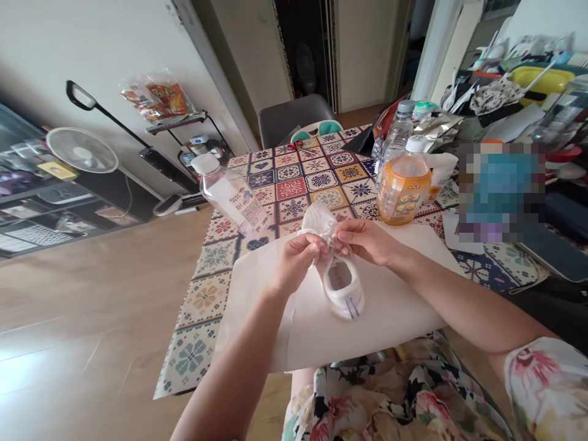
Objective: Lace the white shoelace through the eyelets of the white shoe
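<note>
A white shoe (345, 300) rests on a white sheet (257, 306), its heel toward me and its toe pointing away. Pale lettering shows on the insole inside its opening. Over the laces, both hands meet with fingers pinched. My left hand (298, 257) closes on a shoelace at the left side of the shoe. My right hand (361, 239) pinches a shoelace on the right, just above the opening. The fingers partly hide the laces, so their exact crossing cannot be made out.
Left of the sheet stands a clear bottle with a white cap (234, 199). An orange-labelled bottle (404, 187) and a clear plastic bottle (397, 138) stand to the right. A patterned cloth (206, 297) covers the table. Clutter fills the far right; a chair (296, 113) is behind.
</note>
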`<state>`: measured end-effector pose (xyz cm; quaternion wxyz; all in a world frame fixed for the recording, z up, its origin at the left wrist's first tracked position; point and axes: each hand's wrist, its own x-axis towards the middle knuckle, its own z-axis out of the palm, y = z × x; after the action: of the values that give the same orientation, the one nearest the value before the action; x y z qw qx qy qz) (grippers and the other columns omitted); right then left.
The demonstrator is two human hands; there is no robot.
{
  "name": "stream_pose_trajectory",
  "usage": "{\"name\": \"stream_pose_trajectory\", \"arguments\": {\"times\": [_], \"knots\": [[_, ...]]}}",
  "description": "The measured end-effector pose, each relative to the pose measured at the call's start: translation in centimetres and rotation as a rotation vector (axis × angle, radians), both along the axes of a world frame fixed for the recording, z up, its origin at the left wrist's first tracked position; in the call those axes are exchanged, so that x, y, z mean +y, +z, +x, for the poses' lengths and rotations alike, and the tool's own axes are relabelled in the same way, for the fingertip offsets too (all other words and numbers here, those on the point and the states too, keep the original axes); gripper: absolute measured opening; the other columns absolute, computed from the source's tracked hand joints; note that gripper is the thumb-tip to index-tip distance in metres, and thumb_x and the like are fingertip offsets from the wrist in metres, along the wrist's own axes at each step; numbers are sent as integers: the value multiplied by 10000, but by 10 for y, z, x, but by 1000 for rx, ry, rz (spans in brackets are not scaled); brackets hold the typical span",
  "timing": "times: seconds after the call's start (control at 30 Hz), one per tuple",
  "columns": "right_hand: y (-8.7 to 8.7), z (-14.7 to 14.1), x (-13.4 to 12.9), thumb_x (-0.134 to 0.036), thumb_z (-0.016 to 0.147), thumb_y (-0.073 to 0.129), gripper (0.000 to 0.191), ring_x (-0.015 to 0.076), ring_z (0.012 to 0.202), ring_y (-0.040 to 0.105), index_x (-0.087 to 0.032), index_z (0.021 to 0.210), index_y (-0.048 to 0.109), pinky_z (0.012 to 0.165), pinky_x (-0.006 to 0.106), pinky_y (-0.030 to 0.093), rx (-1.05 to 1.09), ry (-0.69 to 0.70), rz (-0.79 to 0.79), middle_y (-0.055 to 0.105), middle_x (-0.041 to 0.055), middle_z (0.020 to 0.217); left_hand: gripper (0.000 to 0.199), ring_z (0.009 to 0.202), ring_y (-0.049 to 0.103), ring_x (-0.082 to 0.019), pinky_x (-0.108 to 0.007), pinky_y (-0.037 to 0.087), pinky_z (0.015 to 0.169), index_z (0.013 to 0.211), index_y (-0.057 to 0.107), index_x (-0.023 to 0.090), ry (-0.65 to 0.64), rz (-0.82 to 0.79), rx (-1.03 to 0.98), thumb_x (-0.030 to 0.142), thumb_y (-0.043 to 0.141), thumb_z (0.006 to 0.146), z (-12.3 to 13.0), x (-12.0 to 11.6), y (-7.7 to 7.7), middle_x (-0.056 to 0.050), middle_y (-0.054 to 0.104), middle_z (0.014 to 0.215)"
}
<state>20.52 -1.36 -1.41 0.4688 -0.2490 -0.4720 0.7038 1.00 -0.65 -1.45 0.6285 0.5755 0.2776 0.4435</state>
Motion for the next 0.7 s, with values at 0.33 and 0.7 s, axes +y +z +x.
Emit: {"name": "stream_pose_trajectory", "arguments": {"times": [0.33,0.7], "knots": [[2,-9,-13,-329,729,822,209,112,632,594,-184,819,701,606,244,486,-249,-185,179,655,-15,712,313,600,640,-106,-270,553,648,798,688,191,10,-44,-92,333,903,618,5,-1,2,14,666,755],[8,-9,-18,-438,817,729,274,133,621,617,-182,776,640,602,266,511,-324,-234,262,638,-9,683,308,628,678,-138,-274,545,653,701,634,176,99,42,-6,315,897,620,8,-7,2,14,683,668]]}}
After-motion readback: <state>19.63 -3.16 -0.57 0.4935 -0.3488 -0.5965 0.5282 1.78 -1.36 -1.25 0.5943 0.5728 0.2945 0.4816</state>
